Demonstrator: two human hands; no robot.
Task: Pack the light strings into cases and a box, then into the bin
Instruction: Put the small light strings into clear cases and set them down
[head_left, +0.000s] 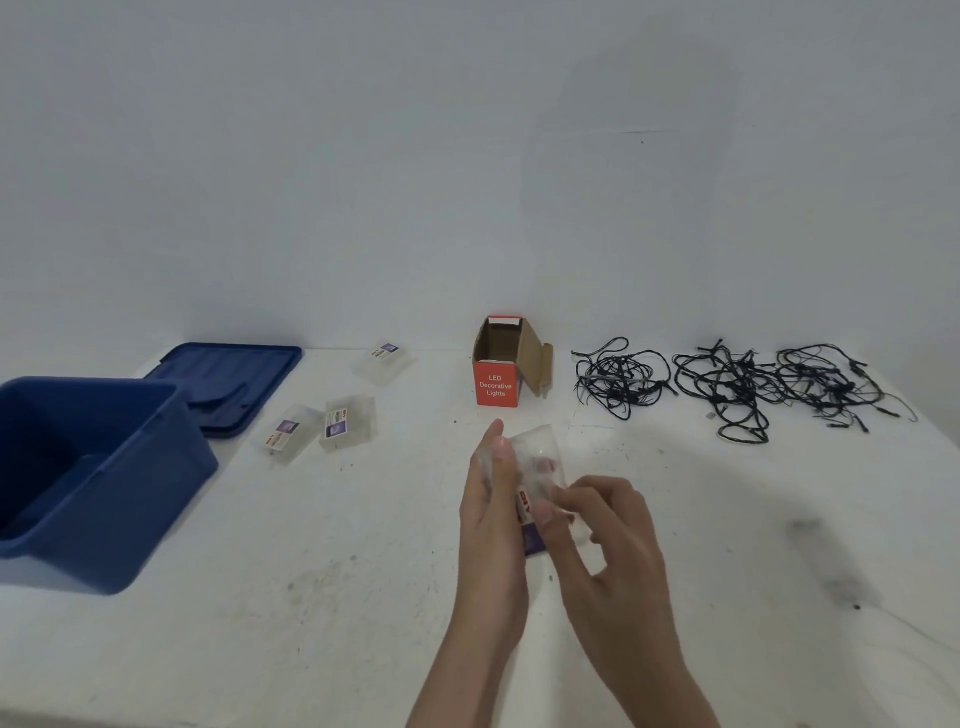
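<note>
Case: clear plastic case with a red-and-purple label (540, 467), lower centre, between both hands.
Left hand (491, 514): clasps the case's left side.
Right hand (608, 540): fingertips pinch its near end, probably to open it. Steady the body and lift only the flap.
Light strings: tangled black wire bundles (727, 387), upper right, unpacked.
Room: white table (311, 597) is open towards the strings. Open red cardboard box (496, 384) stands just above the hands; blue plastic bin (104, 467) is at the left edge.

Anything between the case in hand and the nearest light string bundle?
Nothing visible. The left hand and right hand hold the clear case. The nearest light string bundle lies beyond it to the right, on bare tabletop. The open orange box stands left of that line.
</note>
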